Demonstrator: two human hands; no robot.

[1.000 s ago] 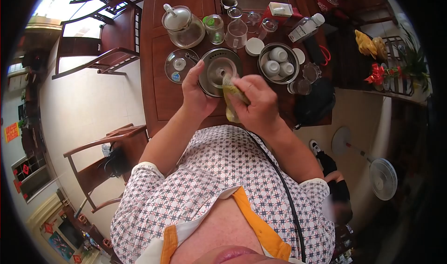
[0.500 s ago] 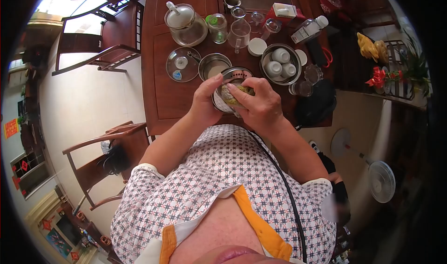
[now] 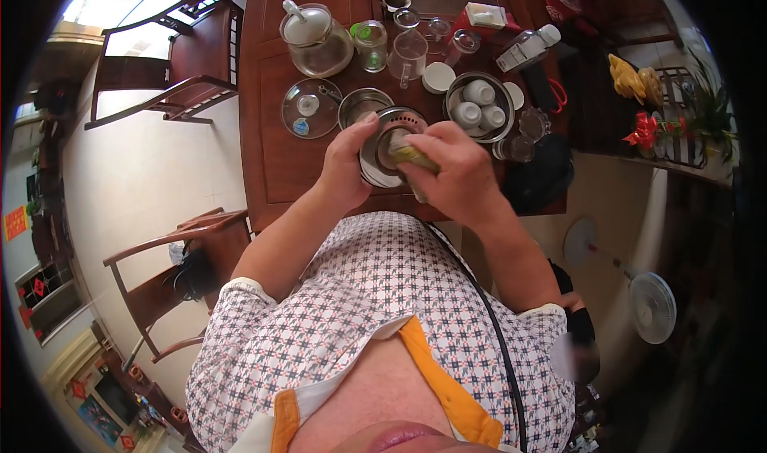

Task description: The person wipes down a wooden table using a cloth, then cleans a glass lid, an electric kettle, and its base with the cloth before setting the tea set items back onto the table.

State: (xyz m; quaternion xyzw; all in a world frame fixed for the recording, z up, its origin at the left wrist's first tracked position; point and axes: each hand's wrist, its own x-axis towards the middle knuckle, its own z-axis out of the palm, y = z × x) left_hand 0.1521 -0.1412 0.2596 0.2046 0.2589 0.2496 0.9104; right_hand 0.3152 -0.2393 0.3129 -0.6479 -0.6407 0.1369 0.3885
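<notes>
Holds with the left hand (image 3: 347,157), at the centre of the frame, a round, shiny, silver-coloured metal piece (image 3: 379,151) with a row of small dark holes near its upper edge. Lays the left thumb over the rim at upper left; cannot tell the bend of the hidden fingers beneath. Tilts the hollow face toward the camera, over the near part of a dark red-brown wooden table (image 3: 276,165). Pinches narrowly in the right hand (image 3: 459,165), just right of centre, a bunched yellow-green cloth (image 3: 418,158), set against the inside of the metal piece and partly hidden by the fingers.

Shows just above the left hand a round silver metal bowl (image 3: 364,101), and left of that a flat, clear glass lid (image 3: 326,122) with a pale knob and a blue sticker. Shows above and right of the hands a silver metal bowl (image 3: 506,101) containing small white cups (image 3: 479,93), with a round white lid (image 3: 438,78) near its upper left side. Has along the upper middle a clear glass pitcher (image 3: 409,52), a glass jar with green markings (image 3: 371,47) and a large glass teapot with a white lid (image 3: 311,45).
</notes>
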